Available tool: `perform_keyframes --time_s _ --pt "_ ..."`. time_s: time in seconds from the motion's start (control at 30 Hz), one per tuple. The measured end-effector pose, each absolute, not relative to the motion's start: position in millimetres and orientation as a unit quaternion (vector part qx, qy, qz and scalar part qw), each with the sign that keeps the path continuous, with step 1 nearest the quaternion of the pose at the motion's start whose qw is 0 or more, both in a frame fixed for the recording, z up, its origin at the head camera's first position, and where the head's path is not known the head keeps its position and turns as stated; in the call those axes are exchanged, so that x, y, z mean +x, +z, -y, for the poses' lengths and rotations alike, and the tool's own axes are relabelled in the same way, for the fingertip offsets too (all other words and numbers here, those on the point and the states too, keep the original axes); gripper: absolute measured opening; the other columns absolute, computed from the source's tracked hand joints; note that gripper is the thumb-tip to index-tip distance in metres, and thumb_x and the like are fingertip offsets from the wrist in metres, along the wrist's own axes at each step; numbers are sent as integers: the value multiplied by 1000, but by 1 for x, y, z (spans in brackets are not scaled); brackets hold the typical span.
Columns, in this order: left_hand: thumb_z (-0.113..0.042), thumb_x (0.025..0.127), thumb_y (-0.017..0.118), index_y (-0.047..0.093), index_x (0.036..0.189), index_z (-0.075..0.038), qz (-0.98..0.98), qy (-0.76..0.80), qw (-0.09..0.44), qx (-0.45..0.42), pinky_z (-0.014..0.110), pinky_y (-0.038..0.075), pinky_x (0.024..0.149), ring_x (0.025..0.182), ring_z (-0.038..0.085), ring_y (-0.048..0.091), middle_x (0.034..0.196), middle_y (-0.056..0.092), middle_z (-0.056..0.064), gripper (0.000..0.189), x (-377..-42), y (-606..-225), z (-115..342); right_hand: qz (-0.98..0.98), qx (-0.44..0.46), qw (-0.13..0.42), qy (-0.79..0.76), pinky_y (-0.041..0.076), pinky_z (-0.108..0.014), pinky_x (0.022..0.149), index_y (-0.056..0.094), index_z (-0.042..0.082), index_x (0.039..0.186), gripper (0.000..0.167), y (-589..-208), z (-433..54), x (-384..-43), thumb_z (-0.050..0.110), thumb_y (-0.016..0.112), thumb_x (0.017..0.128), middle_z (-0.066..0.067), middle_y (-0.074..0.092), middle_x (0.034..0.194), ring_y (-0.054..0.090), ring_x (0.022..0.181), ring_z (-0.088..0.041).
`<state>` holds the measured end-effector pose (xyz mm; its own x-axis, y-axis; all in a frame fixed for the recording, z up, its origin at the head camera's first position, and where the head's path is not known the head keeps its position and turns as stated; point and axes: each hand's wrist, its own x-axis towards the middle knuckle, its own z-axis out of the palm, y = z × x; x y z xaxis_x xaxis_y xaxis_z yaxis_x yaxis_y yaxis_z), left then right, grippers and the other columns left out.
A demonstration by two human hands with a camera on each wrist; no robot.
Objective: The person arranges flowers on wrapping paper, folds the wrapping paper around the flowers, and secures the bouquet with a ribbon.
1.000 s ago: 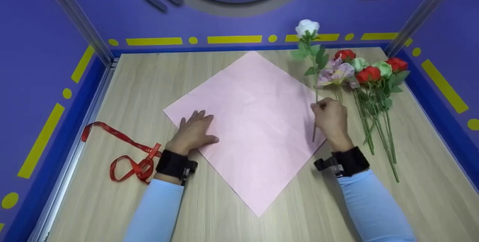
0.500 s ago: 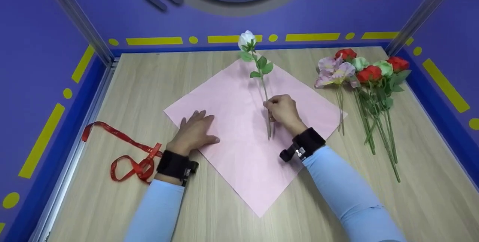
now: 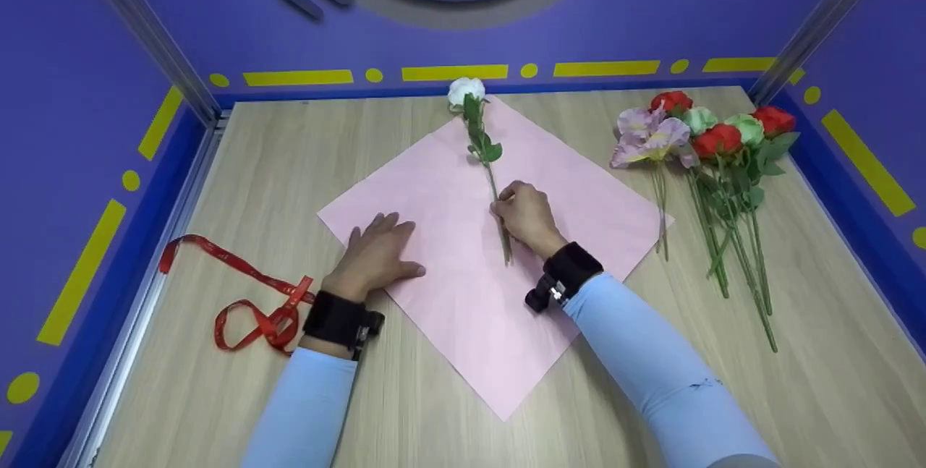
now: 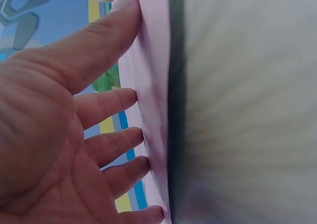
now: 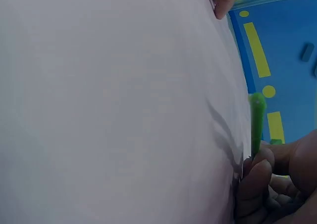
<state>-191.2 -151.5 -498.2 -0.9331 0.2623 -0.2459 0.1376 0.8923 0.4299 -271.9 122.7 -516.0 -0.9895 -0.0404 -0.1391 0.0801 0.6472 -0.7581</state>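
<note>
A square pink sheet of wrapping paper [image 3: 463, 294] lies on the table with one corner toward the person. My right hand [image 3: 528, 218] pinches the green stem of a white rose [image 3: 466, 94] over the middle of the sheet. The rose's head reaches past the sheet's far left edge. In the right wrist view the stem's cut end [image 5: 257, 120] sticks out from the curled fingers [image 5: 255, 184]. My left hand [image 3: 372, 254] rests on the sheet's left part, fingers spread. The left wrist view shows its fingertips [image 4: 130, 96] touching the pink paper.
On the right lie several artificial flowers: a pink-lilac flower [image 3: 651, 137], red roses [image 3: 718, 141] and pale green roses [image 3: 746, 129], stems toward the person. A red ribbon [image 3: 268, 327] lies looped at the left. Blue walls [image 3: 362, 41] enclose the table's back and sides.
My right hand has carried the white rose leftward from the sheet's right corner to its middle and lowered it, its head now further left. My left hand has stayed in place.
</note>
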Motion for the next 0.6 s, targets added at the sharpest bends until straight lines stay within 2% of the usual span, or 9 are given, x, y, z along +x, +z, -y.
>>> perform_keyframes --time_s 0.13,0.23,0.43,0.6 --pt "-40 92 81 44 161 -9 -961 206 151 104 70 9 127 162 42 17 172 29 21 85 -192 -498 151 -930 -3 36 -365 49 -27 58 72 2 105 23 -514 -123 -265 23 72 99 -11 75 89 65 69 -18" --pt "-40 92 81 43 162 -9 -961 206 153 104 70 9 127 162 42 16 172 29 21 85 -192 -498 151 -944 -9 38 -329 51 -32 65 72 2 97 22 -510 -123 -255 25 72 97 -11 74 88 66 77 -24" --pt "-41 92 81 42 162 -10 -962 203 153 100 70 9 127 163 42 16 172 28 20 86 -191 -497 151 -956 -22 60 -285 56 -37 63 74 4 86 14 -507 -123 -240 15 67 91 -11 75 83 68 74 -28" --pt "-40 92 81 42 162 -10 -961 208 155 99 70 8 127 163 42 15 173 27 20 86 -191 -500 151 -953 -26 53 -297 54 -35 61 75 5 84 14 -510 -118 -239 14 68 92 -9 74 79 68 70 -26"
